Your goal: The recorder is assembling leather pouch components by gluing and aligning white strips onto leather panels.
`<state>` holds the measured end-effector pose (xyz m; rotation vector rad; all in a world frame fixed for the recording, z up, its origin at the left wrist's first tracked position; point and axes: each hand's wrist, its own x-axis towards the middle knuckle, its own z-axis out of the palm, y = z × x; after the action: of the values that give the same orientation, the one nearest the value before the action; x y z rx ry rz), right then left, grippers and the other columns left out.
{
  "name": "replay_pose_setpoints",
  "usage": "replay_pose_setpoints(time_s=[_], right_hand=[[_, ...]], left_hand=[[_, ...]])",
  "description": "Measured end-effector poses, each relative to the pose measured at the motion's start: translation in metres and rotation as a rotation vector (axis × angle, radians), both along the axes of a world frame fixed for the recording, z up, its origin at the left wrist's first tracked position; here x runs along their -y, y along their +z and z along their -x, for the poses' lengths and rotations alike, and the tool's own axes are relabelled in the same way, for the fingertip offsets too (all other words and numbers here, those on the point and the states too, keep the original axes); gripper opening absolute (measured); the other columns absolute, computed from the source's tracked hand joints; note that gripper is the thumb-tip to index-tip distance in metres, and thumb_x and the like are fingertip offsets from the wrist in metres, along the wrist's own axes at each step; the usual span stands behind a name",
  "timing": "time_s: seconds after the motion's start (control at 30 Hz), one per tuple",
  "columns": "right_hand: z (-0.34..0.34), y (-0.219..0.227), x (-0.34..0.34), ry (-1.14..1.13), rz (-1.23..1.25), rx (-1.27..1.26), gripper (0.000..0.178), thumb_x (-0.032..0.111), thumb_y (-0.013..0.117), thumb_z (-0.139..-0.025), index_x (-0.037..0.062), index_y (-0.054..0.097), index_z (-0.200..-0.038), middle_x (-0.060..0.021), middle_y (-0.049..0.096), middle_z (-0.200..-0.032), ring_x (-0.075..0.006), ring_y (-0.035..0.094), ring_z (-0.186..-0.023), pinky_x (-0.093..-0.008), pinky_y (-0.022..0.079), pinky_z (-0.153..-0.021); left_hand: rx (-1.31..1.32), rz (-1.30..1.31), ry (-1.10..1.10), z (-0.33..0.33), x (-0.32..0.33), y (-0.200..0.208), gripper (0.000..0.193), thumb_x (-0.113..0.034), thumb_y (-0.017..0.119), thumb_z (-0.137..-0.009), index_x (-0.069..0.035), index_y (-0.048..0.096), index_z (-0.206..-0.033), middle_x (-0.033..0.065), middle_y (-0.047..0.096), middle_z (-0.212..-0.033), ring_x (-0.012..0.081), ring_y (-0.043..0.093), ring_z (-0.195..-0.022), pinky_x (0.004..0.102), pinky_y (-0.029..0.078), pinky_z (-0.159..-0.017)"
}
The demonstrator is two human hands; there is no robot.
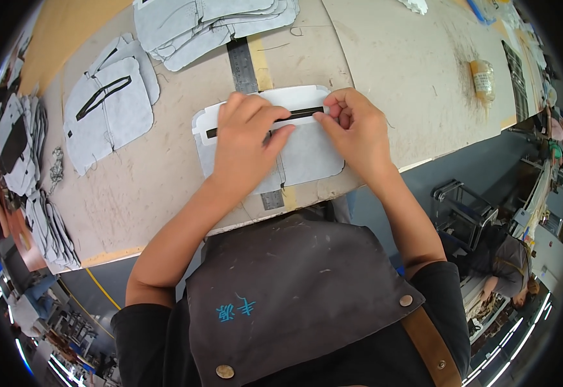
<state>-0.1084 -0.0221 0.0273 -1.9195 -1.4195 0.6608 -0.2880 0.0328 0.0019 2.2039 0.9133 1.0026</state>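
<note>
One pale panel [310, 155] lies on the table [417, 109] across one metal ruler [242, 64], its one black strip [304, 115] partly hidden by the left hand [244, 132], whose thumb and forefinger stand apart; whether the right hand [360, 124] clamps the strip's end, I cannot tell. One panel pile [217, 29] lies beyond; one yellowish bottle [482, 80], right.

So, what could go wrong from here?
The black strip might end up crooked if the left hand and right hand, both working along it, pull unevenly.
The pale panel lies close to the table's front edge, so a bump could perhaps nudge it over.
</note>
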Motion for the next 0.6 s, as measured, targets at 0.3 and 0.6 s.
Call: replay_pose_setpoints(time_s=[0.3,0.6], right_hand=[[0.020,-0.003,0.000,0.154,-0.208,-0.079,0.012,-0.005,0.068,-0.079,0.0011,0.064,-0.088,-0.0050,0.063,-0.082,-0.0103,0.059,-0.067,-0.0222,0.047,-0.058],[0.042,-0.007,-0.005,0.228,-0.204,-0.059,0.011,-0.004,0.069,-0.077,0.0019,0.065,-0.085,-0.0058,0.064,-0.081,-0.0145,0.061,-0.065,-0.0249,0.049,-0.057]], left_hand=[[-0.140,0.065,0.166,0.066,0.004,0.010,0.017,-0.001,0.077,-0.069,-0.003,0.069,-0.084,0.0039,0.060,-0.079,0.0228,0.050,-0.079,0.0328,0.043,-0.068],[-0.192,0.079,0.151,0.072,0.002,0.009,0.012,-0.002,0.076,-0.072,-0.003,0.070,-0.083,0.0026,0.061,-0.081,0.0195,0.051,-0.084,0.0297,0.044,-0.069]])
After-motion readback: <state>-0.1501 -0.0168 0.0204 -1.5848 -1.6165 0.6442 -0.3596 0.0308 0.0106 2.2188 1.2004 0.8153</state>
